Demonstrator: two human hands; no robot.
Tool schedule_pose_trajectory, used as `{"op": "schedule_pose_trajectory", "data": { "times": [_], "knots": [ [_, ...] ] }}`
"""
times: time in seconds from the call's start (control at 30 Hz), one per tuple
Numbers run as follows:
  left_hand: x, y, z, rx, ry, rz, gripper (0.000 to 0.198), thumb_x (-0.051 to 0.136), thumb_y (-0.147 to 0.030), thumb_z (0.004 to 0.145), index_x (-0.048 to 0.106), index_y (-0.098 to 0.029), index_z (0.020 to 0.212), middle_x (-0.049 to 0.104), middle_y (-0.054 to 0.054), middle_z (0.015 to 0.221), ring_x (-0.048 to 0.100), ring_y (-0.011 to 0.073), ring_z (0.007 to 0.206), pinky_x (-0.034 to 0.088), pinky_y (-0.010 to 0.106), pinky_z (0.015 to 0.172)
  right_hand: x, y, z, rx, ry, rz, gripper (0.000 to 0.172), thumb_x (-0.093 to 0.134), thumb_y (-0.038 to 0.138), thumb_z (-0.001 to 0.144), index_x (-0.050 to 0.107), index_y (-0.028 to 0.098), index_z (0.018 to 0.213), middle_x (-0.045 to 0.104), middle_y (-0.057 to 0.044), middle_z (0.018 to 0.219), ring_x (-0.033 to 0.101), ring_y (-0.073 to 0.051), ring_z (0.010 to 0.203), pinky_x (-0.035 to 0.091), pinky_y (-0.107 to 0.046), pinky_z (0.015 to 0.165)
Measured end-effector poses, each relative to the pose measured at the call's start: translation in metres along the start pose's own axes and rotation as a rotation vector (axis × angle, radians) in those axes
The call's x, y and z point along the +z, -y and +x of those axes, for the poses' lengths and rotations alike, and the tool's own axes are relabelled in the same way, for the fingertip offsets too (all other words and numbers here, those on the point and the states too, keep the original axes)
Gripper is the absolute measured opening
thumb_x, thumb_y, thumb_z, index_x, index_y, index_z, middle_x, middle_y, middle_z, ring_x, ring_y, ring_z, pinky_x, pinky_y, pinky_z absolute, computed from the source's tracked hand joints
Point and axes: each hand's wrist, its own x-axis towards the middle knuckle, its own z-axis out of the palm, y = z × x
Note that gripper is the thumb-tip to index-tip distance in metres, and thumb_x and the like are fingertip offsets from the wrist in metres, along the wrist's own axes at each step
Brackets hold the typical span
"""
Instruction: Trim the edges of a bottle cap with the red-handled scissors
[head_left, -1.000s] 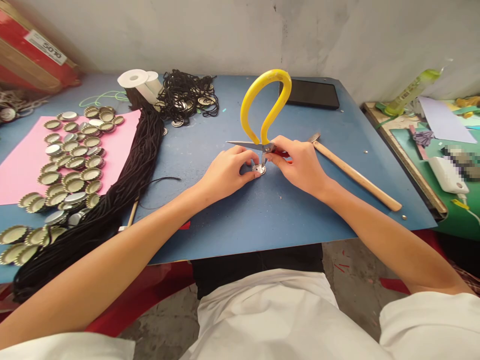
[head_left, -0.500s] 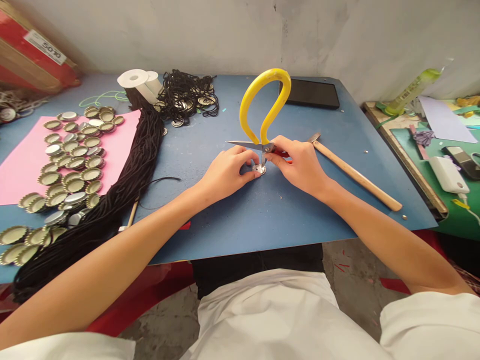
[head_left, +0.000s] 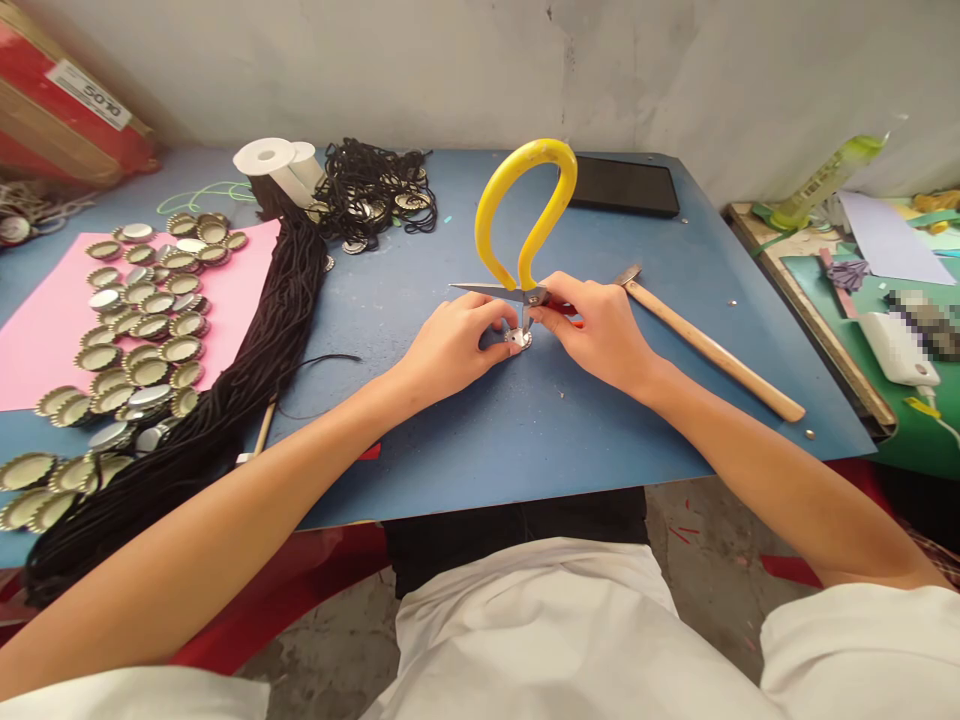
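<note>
My left hand pinches a small bottle cap against the blue tabletop. In my right hand is a pair of scissors with big yellow handle loops, opened wide. One blade sticks out to the left above my left fingers. The other blade points down, its tip at the cap. Something red shows beside my right fingers; it is mostly hidden. My right fingers close around the scissors near the pivot.
On the left, several bottle caps lie on pink paper beside a bundle of black cord. A hammer rests at right. Behind are white spools, tangled cords with caps and a black phone.
The yellow handle has tipped very slightly to the left. Both hands keep nearly the same place at the cap.
</note>
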Motion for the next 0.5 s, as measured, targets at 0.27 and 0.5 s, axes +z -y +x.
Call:
{"op": "schedule_pose_trajectory", "data": {
  "times": [0.27, 0.5],
  "knots": [
    [-0.0001, -0.0010, -0.0004, -0.005, 0.005, 0.002, 0.017, 0.076, -0.037, 0.100, 0.077, -0.026, 0.114, 0.075, 0.007, 0.112, 0.072, 0.0277, 0.100, 0.055, 0.041, 0.092, -0.0013, 0.0009, 0.0001, 0.021, 0.023, -0.012, 0.011, 0.068, 0.033, 0.107, 0.069, 0.025, 0.100, 0.077, -0.001, 0.088, 0.068, -0.022, 0.079, 0.047, -0.034, 0.080],
    [-0.0015, -0.0014, 0.0002, -0.011, 0.002, -0.005, 0.016, 0.078, -0.035, 0.099, 0.077, -0.026, 0.112, 0.074, 0.006, 0.110, 0.072, 0.0270, 0.099, 0.056, 0.040, 0.091, -0.0005, 0.0005, -0.0001, 0.016, 0.019, -0.015, 0.012, 0.068, 0.034, 0.108, 0.069, 0.024, 0.101, 0.077, -0.001, 0.088, 0.066, -0.021, 0.078, 0.048, -0.034, 0.081]
  ]
}}
